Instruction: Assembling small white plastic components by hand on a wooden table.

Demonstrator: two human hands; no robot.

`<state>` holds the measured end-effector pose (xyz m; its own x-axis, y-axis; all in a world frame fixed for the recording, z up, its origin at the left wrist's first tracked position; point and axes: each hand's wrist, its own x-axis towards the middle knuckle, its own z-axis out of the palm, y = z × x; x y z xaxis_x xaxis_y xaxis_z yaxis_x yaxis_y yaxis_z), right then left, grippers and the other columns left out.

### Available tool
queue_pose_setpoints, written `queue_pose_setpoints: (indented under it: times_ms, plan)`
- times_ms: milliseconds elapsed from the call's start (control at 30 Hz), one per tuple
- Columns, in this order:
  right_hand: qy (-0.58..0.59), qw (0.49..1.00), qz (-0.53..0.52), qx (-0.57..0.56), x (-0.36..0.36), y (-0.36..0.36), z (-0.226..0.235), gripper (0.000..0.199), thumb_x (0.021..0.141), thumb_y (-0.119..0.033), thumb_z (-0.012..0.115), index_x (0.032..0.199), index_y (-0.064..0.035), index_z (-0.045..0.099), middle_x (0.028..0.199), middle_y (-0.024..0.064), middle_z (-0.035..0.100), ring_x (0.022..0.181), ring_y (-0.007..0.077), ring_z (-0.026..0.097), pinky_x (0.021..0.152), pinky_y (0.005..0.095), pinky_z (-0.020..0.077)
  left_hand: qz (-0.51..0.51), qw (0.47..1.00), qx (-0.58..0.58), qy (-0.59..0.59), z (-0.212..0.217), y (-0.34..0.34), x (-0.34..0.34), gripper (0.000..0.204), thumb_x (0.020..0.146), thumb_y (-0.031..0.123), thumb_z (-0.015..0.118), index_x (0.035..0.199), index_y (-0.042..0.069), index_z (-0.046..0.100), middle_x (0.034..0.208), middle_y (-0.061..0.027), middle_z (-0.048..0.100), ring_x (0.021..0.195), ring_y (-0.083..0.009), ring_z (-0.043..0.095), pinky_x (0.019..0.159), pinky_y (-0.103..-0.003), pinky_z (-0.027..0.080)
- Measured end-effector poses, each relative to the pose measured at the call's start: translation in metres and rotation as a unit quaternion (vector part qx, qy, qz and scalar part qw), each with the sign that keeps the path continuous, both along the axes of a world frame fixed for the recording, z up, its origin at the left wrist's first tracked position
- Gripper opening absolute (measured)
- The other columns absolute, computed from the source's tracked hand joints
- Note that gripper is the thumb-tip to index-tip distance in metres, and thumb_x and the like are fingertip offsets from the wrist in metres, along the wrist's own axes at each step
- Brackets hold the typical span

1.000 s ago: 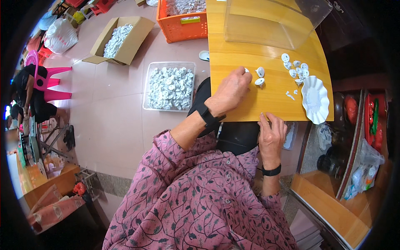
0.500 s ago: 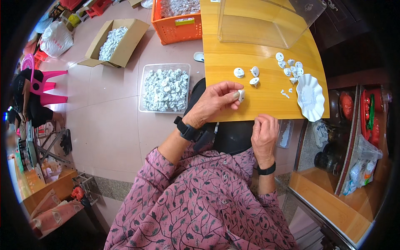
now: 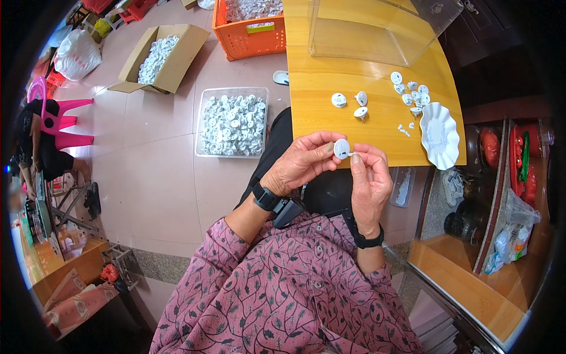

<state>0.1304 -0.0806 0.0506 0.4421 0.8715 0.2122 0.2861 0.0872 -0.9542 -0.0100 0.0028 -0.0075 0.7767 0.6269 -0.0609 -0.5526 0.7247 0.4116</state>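
Observation:
Over the table's near edge, my left hand [image 3: 299, 164] pinches a white round plastic disc [image 3: 341, 150] between thumb and fingers, with a small dark slot showing on its face. My right hand [image 3: 370, 186] is closed on a tiny white plastic piece [image 3: 352, 154], its end at the disc's right edge; whether it is seated in the disc I cannot tell. Just beyond, a few similar white discs with stems [image 3: 361, 112] lie on the yellow table [image 3: 330, 71]. More discs [image 3: 420, 97] cluster farther right, with several tiny white pieces [image 3: 404, 130] near them.
A scalloped white dish [image 3: 433, 156] sits at the table's right edge, a clear plastic box [image 3: 359, 56] at its far side. On the floor to the left are a clear bin [image 3: 199, 150], a cardboard box [image 3: 187, 59] and an orange crate [image 3: 247, 44], all holding white parts.
My right hand has come up and left to meet my left hand, now with a tiny white piece in its fingertips. The left hand has drawn slightly nearer and turned the disc's face up.

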Motion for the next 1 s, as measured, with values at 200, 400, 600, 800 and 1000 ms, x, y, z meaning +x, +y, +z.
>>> queue_pose_setpoints:
  times_ms: [200,400,600,800,1000]
  plan:
    - [-0.018,1.0,0.007,0.02,-0.003,0.006,-0.004,0.009,0.093,-0.007,0.065,0.092,0.0026,0.063,0.107,0.0138,0.064,0.094,0.0204,0.062,0.083,0.0313,0.0499,-0.003,1.0,0.007,-0.004,0.0,-0.002,-0.001,0.031,0.099,0.011,0.06,0.127,-0.003,0.056,0.112,-0.0099,0.065,0.091,-0.0142,0.067,0.086,-0.026,0.059]
    - [-0.025,0.999,0.007,0.021,-0.004,0.008,-0.004,0.01,0.093,-0.008,0.066,0.092,0.0018,0.064,0.105,0.0142,0.065,0.095,0.022,0.063,0.084,0.0329,0.0503,-0.003,1.0,0.007,-0.008,0.002,-0.003,-0.002,0.031,0.099,0.011,0.06,0.126,-0.003,0.057,0.112,-0.0098,0.065,0.091,-0.0142,0.067,0.085,-0.026,0.059]
    - [-0.048,0.999,0.006,0.024,-0.004,0.008,-0.005,0.009,0.092,-0.008,0.067,0.092,0.0005,0.063,0.105,0.0147,0.065,0.096,0.025,0.064,0.084,0.0348,0.0507,0.006,1.0,0.02,0.007,0.004,-0.004,-0.002,0.029,0.099,0.01,0.06,0.125,-0.003,0.059,0.112,-0.0099,0.065,0.091,-0.0139,0.067,0.085,-0.027,0.059]
    - [-0.122,0.992,0.006,0.042,-0.004,0.008,-0.004,0.007,0.092,-0.007,0.065,0.093,-0.0009,0.061,0.105,0.0148,0.065,0.096,0.0264,0.064,0.084,0.0362,0.0512,0.017,0.999,0.038,0.028,0.006,-0.005,-0.002,0.029,0.099,0.01,0.061,0.125,-0.003,0.059,0.11,-0.0093,0.066,0.091,-0.0142,0.067,0.084,-0.027,0.058]
    - [-0.157,0.987,0.012,0.043,-0.005,0.007,0.0,0.006,0.091,-0.005,0.064,0.093,-0.0016,0.06,0.104,0.0151,0.065,0.094,0.0275,0.065,0.081,0.037,0.0518,0.035,0.994,0.07,0.077,0.011,-0.007,-0.002,0.029,0.098,0.011,0.062,0.124,-0.002,0.059,0.109,-0.0075,0.066,0.089,-0.0135,0.066,0.081,-0.027,0.057]
